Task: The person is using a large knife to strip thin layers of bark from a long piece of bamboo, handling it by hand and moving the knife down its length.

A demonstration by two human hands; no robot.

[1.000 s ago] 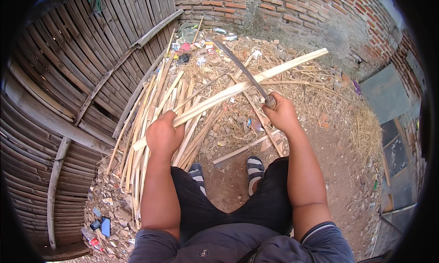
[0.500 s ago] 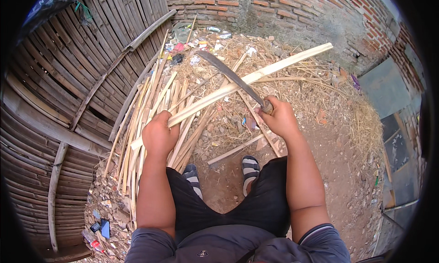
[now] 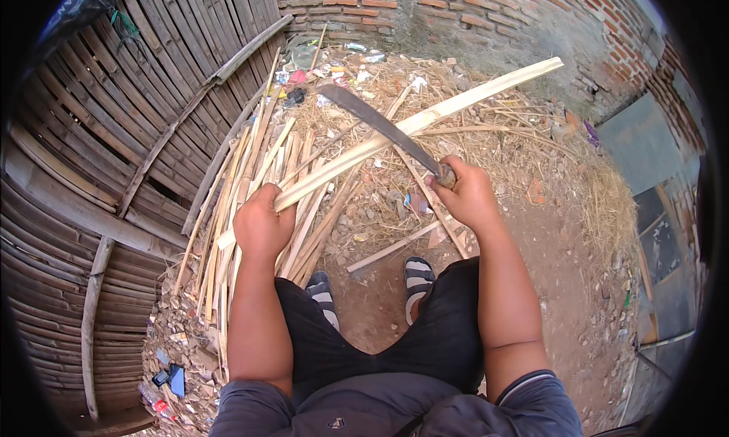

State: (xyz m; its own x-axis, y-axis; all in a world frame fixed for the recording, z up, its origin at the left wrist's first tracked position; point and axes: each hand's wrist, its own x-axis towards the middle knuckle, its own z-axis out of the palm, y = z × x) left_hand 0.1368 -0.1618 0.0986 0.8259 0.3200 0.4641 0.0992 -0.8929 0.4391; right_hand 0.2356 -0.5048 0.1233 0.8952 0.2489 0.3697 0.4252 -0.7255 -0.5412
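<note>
My left hand (image 3: pixel 263 223) is closed round the near end of a long pale bamboo strip (image 3: pixel 456 109), which slants up to the far right. In my right hand (image 3: pixel 468 195) is the wooden handle of a machete (image 3: pixel 372 118) with a long, dark, slightly curved blade. The blade crosses over the middle of the strip, its tip pointing to the far left. Whether the edge touches the strip I cannot tell. Beneath and beside my left hand lies a pile of split bamboo strips (image 3: pixel 235 186) on the ground.
A bamboo slat wall (image 3: pixel 91 156) stands on the left and a brick wall (image 3: pixel 486 19) at the back. Dry straw, rubble and litter cover the ground ahead. Grey panels (image 3: pixel 638 145) lean at the right. My sandalled feet (image 3: pixel 418 281) are below the strip.
The strip's far end has risen a little and shifted right. The machete's tip has swung slightly to the left. Both hands keep their hold.
</note>
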